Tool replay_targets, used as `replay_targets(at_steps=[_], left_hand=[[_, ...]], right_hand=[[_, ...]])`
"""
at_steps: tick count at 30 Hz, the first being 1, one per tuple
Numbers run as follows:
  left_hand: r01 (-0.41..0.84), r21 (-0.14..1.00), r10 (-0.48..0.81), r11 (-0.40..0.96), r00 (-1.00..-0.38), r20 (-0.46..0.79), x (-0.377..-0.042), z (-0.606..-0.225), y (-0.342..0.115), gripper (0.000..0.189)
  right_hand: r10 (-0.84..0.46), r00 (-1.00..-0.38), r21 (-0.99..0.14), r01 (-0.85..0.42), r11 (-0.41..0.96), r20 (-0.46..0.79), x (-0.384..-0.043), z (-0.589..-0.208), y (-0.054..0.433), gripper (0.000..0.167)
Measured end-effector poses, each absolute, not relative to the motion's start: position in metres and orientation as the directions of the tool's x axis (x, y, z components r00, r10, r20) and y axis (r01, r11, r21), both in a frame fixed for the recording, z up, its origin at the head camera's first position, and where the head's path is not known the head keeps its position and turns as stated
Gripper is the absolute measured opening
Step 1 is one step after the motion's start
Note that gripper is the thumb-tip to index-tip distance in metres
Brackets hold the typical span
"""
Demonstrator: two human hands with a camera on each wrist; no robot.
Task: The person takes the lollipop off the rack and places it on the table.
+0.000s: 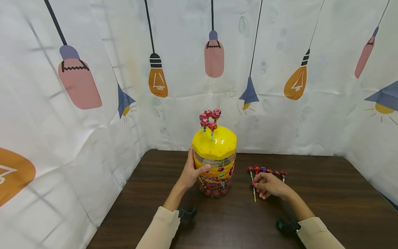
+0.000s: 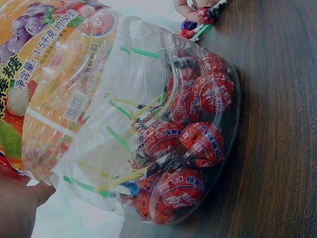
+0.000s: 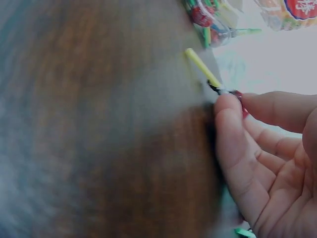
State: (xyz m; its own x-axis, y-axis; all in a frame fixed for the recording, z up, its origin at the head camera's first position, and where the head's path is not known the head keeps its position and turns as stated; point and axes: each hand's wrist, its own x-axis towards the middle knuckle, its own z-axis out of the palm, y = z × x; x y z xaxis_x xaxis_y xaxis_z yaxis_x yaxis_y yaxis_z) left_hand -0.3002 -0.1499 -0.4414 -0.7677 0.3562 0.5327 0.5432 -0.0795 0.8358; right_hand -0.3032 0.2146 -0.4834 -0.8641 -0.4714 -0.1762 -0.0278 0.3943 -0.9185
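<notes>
Left grip (image 1: 193,169) holds a jar (image 1: 219,171) printed "1.5千克".

The lid (image 1: 224,141) looks like smooth, glossy plastic, the jar (image 1: 214,173) clear, shiny plastic, the lollipop wrappers (image 2: 200,144) glossy film; the tabletop (image 1: 236,221) is wood-grained, faintly shiny, the sleeves (image 1: 160,226) matt cloth.

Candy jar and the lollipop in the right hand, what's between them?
Just bare brown tabletop between the jar and that lollipop, in the head view.
</notes>
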Motion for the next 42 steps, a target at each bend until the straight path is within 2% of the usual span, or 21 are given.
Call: replay_targets(at_steps=[6,10,15,20,29,33,42], left_hand=[[0.544,0.835,0.354,-0.08,-0.768,0.534,-0.3,-0.441,-0.15,0.092],[0.544,0.836,0.349,-0.074,-0.771,0.533,-0.3,-0.441,-0.15,0.093],[0.536,0.842,0.348,-0.064,-0.779,0.522,-0.298,-0.441,-0.149,0.094],[0.527,0.847,0.35,-0.068,-0.782,0.515,-0.297,-0.441,-0.148,0.094],[0.525,0.849,0.342,-0.056,-0.789,0.51,-0.296,-0.441,-0.149,0.093],[0.523,0.85,0.343,-0.058,-0.789,0.509,-0.295,-0.441,-0.149,0.093],[0.509,0.86,0.337,-0.045,-0.802,0.493,-0.295,-0.441,-0.151,0.09]], right_hand=[[-0.455,-0.871,-0.908,-0.024,0.419,-0.187,-0.301,-0.47,0.218,0.039],[-0.474,-0.873,-0.903,-0.105,0.418,-0.117,-0.297,-0.452,0.221,0.042],[-0.488,-0.87,-0.901,-0.271,0.34,0.078,-0.289,-0.427,0.219,0.036],[-0.418,-0.857,-0.881,-0.418,0.223,0.3,-0.275,-0.404,0.204,0.023],[-0.295,-0.794,-0.832,-0.555,-0.006,0.532,-0.265,-0.355,0.154,0.021],[-0.29,-0.767,-0.806,-0.591,-0.024,0.572,-0.268,-0.331,0.132,0.023],[-0.341,-0.734,-0.771,-0.635,0.04,0.587,-0.282,-0.297,0.096,0.033]])
